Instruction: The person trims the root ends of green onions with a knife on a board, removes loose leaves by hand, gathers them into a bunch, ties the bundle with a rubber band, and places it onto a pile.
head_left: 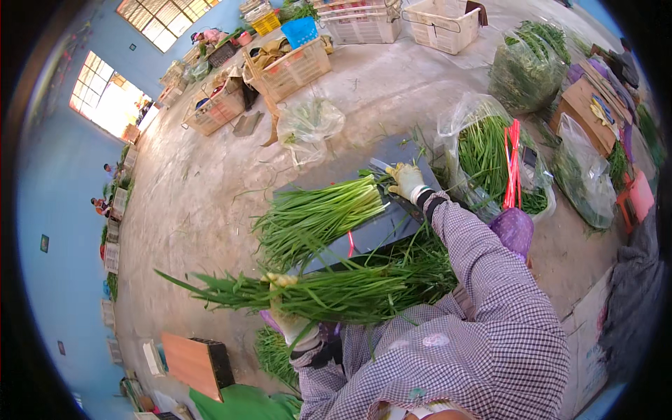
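A dark grey, flat-topped work surface (385,234) is standing low on the pale, scuffed concrete floor (203,217), and a neat bundle of long green leafy stalks with pale ends (318,213) is lying across it. The left hand, in a cream glove (297,329), is closing around a looser sheaf of dark green leaves (350,290), holding it along the near edge. The right hand, in a cream glove (406,180), is curling just beyond the bundle's pale ends — whether it is pinching anything, I cannot tell. A thin red strip (351,243) is showing on the grey top. To the right, a clear plastic bag stuffed with green stalks (483,150) is resting on the floor; pale plastic crates (297,73) are standing farther back — and light-blue walls (66,168) with bright paned windows (168,21) are enclosing the room.
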Action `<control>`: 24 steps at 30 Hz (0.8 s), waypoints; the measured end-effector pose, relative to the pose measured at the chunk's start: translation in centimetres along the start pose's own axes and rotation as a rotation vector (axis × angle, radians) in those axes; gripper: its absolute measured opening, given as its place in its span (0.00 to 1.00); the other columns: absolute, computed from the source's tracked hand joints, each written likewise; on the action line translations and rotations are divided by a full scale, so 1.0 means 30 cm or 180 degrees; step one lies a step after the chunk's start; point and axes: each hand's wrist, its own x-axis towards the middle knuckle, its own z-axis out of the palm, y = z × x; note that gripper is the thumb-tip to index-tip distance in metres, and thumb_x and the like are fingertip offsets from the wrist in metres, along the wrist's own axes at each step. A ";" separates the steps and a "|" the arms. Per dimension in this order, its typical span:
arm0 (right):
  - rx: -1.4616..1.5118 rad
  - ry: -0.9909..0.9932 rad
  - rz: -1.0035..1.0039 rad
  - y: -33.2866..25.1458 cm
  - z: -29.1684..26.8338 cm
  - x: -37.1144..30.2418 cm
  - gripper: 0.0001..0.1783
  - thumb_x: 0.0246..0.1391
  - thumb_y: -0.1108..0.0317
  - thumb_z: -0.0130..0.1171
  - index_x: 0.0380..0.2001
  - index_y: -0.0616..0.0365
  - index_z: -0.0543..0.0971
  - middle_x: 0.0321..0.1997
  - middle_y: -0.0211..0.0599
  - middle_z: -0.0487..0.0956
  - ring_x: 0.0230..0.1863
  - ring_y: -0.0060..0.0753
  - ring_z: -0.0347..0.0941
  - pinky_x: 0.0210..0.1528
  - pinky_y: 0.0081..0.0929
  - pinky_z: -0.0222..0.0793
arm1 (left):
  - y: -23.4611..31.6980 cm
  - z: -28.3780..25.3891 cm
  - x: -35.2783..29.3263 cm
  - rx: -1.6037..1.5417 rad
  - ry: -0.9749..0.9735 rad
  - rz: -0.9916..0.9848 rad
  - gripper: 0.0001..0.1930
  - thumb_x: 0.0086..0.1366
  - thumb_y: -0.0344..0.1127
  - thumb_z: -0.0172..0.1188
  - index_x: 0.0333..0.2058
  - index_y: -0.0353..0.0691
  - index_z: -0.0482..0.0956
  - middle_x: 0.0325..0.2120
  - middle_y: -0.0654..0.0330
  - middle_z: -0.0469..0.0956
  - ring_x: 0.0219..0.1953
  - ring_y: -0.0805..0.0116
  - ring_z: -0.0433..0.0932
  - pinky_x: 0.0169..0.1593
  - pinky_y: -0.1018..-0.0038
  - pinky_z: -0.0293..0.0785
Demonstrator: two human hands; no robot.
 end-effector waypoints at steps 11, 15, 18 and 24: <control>-0.0908 -0.1701 -0.0181 0.335 -0.135 -0.315 0.13 0.56 0.64 0.59 0.37 0.53 0.90 0.41 0.42 0.89 0.44 0.47 0.87 0.45 0.45 0.81 | 0.081 -0.257 0.016 -0.0527 -0.0328 0.0661 0.07 0.76 0.38 0.53 0.45 0.41 0.72 0.29 0.67 0.62 0.33 0.70 0.62 0.46 0.70 0.63; -0.0832 -0.2432 -0.0118 0.220 -0.347 -0.408 0.22 0.52 0.46 0.68 0.39 0.52 0.90 0.40 0.43 0.89 0.43 0.47 0.87 0.45 0.45 0.81 | 0.089 -0.290 0.033 -0.0573 -0.0272 0.0768 0.06 0.75 0.37 0.53 0.43 0.42 0.72 0.28 0.68 0.61 0.33 0.71 0.61 0.44 0.71 0.61; 0.0633 -0.1434 -0.0169 0.058 -0.443 -0.413 0.31 0.58 0.38 0.62 0.45 0.55 0.88 0.45 0.47 0.88 0.47 0.50 0.85 0.49 0.41 0.80 | 0.088 -0.260 0.040 -0.0670 -0.0438 0.0833 0.05 0.74 0.36 0.54 0.43 0.42 0.72 0.27 0.69 0.62 0.32 0.72 0.61 0.43 0.71 0.61; 0.3725 -0.2120 -0.0373 -0.401 -0.330 -0.479 0.39 0.62 0.30 0.55 0.52 0.58 0.84 0.47 0.53 0.86 0.49 0.54 0.82 0.53 0.42 0.75 | 0.079 -0.170 0.041 -0.0693 -0.1280 0.0880 0.07 0.70 0.35 0.60 0.42 0.42 0.72 0.25 0.69 0.68 0.30 0.73 0.68 0.42 0.72 0.62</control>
